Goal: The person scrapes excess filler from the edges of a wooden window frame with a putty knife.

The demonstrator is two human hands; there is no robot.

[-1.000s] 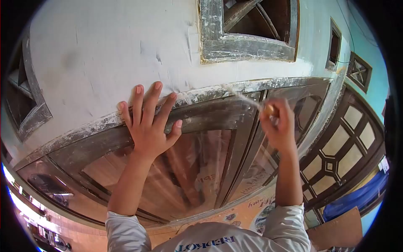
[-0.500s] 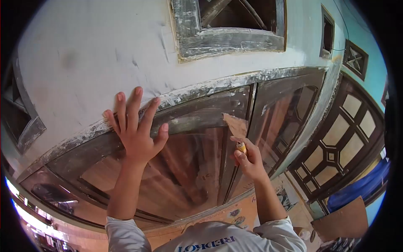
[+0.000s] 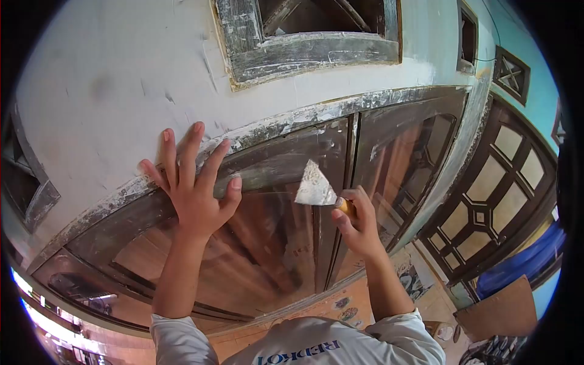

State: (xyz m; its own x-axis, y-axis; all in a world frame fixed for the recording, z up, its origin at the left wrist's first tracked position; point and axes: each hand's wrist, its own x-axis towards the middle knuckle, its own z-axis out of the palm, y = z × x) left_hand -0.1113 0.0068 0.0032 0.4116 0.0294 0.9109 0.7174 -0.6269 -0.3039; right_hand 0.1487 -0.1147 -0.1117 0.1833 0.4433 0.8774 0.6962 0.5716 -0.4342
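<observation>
With fingers spread, my left hand (image 3: 199, 198) rests against the top of the door frame (image 3: 131, 193), its fingertips reaching the white wall (image 3: 131, 79). My right hand (image 3: 360, 226) grips the yellow handle of a putty knife (image 3: 315, 187). The knife's flat blade, smeared with whitish filler, points up and to the left in front of the dark wooden door (image 3: 331, 146). White smears and worn paint mark the frame's upper edge between my hands and beyond.
Above the door is a wooden vent opening (image 3: 316, 52) with a worn frame. Another panelled door (image 3: 493, 194) stands at the right. Near it are a blue cloth (image 3: 517, 261) and a brown board (image 3: 499, 310) on the floor side.
My right wrist has turned, so the putty knife's blade swung leftward and shows its whitish face. My left hand stays spread in nearly the same place; the view has shifted slightly.
</observation>
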